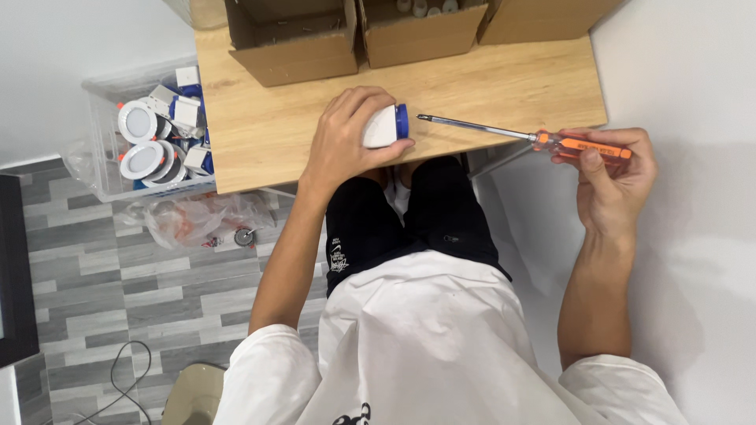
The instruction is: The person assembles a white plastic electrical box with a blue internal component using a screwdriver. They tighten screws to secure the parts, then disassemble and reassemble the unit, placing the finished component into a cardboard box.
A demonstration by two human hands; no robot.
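Observation:
My left hand [346, 134] grips a small white part with a blue end [387, 125] and presses it onto the wooden table [488, 83] near its front edge. My right hand [610, 169] holds a screwdriver [520, 135] by its orange handle, off the table's right corner. The metal shaft points left, and its tip sits just right of the blue end, a little apart from it.
Three open cardboard boxes [293, 39] line the table's back edge. Left of the table a clear plastic bin [150, 142] holds several round white lamp fittings. A crumpled plastic bag [197, 219] with small parts lies on the grey plank floor. My legs are under the table.

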